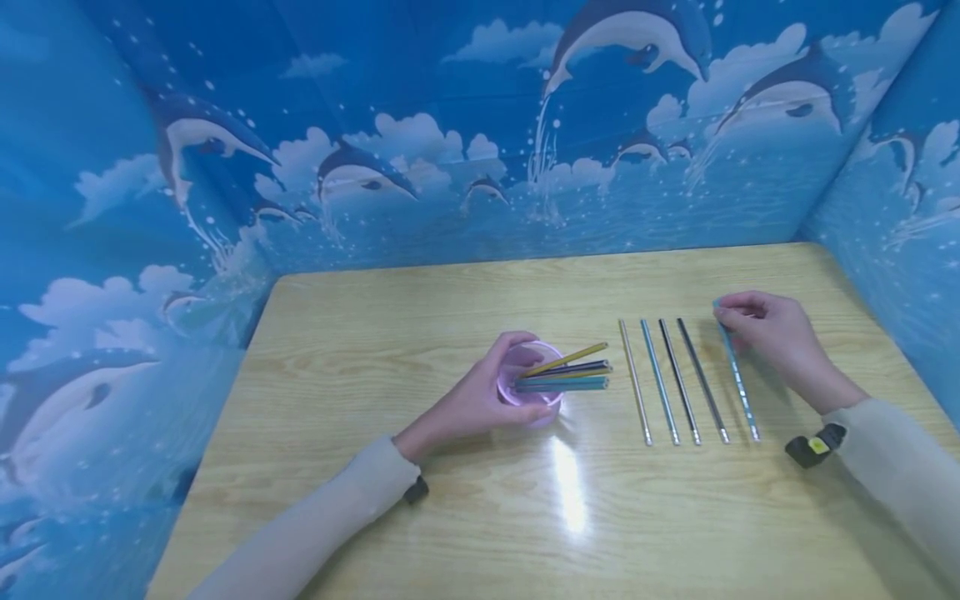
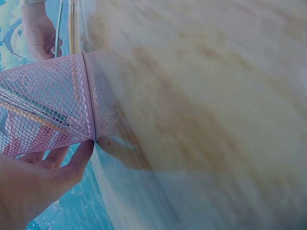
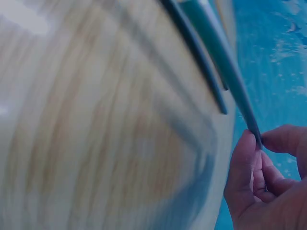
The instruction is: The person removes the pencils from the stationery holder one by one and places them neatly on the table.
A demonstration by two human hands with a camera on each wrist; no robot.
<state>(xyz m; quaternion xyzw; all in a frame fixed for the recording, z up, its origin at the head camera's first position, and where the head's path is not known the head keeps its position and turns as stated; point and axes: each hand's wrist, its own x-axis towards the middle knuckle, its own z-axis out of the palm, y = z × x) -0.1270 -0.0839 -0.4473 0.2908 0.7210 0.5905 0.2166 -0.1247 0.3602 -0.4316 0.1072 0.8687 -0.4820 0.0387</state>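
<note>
My left hand grips a pink mesh pencil cup around its side, near the middle of the table. Several pencils, yellow, dark and teal, stick out of the cup towards the right. At the right side, my right hand pinches the far end of a light blue patterned pencil between thumb and fingers. Its near end, with a silver ferrule, points towards me. In the right wrist view the same pencil slants up from the fingertips.
Left of the pinched pencil, a silvery pencil, a blue pencil and two dark pencils lie roughly parallel. They are on a wood-grain table. Dolphin-printed blue sheets rise behind and at both sides.
</note>
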